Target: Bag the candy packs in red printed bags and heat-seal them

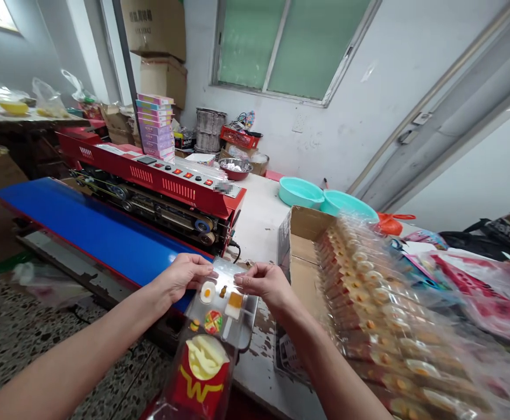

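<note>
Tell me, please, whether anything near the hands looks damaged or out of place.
Yes: the white tabletop looks worn, with ragged dark patches near the right hand, as if its coating had flaked off. The clear package, held by that and the left hand, shows no obvious damage.

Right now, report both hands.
Left hand: closed, pinching the clear pack near its top left corner.
Right hand: closed, pinching the same pack near its top right.
</note>
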Tool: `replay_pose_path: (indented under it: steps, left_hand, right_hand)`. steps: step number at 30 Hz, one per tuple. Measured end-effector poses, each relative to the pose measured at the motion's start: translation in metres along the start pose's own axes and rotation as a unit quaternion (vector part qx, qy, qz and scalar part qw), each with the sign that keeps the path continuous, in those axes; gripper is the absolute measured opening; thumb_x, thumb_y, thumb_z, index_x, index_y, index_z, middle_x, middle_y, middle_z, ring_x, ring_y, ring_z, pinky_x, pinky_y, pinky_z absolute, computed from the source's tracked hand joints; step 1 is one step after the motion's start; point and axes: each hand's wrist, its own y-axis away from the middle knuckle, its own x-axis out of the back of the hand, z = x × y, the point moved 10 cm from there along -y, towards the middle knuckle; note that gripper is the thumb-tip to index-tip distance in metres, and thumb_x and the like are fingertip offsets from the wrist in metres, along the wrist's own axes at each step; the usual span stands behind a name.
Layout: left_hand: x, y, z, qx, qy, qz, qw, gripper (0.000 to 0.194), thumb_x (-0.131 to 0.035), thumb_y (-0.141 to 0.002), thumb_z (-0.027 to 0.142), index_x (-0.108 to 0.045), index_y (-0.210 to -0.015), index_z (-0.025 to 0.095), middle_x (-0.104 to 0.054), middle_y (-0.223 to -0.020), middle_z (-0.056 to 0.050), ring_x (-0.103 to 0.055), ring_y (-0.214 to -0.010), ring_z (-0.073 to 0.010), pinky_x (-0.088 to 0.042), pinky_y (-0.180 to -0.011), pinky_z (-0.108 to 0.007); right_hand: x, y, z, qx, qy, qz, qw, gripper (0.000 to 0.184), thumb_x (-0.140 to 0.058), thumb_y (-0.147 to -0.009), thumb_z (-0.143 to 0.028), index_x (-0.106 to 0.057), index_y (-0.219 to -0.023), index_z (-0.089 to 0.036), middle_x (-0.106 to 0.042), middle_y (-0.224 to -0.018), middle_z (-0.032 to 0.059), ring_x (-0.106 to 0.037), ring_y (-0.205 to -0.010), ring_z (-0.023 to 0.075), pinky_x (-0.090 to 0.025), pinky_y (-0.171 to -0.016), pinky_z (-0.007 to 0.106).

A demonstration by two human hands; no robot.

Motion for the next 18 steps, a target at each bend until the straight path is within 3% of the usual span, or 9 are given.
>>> replay_pose_path:
  steps: [6, 12, 18]
  left_hand:
    - [0.005, -0.022, 0.029, -0.051, 0.034, 0.078, 0.995, 0.028, -0.084, -0.054, 0.019, -0.064, -0.072, 0.011, -0.069, -0.062, -0.006, -0.060, -0.050, -0.0127, -0.044, -0.044, -0.020]
    - [0.005, -0.035, 0.015, -0.022, 0.075, 0.021, 0.997, 0.042, -0.087, -0.055, 0.024, -0.064, -0.087, 0.009, -0.071, -0.072, -0.009, -0.065, -0.054, -0.0166, -0.051, -0.047, -0.025]
    - [0.021, -0.046, 0.017, -0.029, 0.089, 0.034, 0.995, 0.040, -0.086, -0.049, 0.016, -0.067, -0.083, 0.006, -0.071, -0.071, -0.010, -0.065, -0.055, -0.0181, -0.054, -0.051, -0.028]
  right_hand:
    - [0.002, -0.029, -0.018, 0.032, -0.003, 0.046, 0.998, 0.047, -0.090, -0.034, -0.037, -0.055, -0.056, -0.015, -0.059, -0.055, 0.0009, -0.058, -0.057, 0.0147, -0.048, -0.056, 0.027]
    - [0.011, -0.060, -0.019, 0.008, -0.051, 0.103, 0.993, 0.039, -0.083, -0.042, -0.012, -0.051, -0.064, -0.017, -0.060, -0.054, 0.0008, -0.058, -0.051, 0.0146, -0.044, -0.045, 0.022]
    - [0.005, -0.083, -0.014, -0.010, -0.079, 0.100, 0.992, 0.030, -0.074, -0.053, -0.003, -0.049, -0.064, -0.017, -0.058, -0.051, -0.0004, -0.058, -0.049, 0.0147, -0.049, -0.044, 0.023]
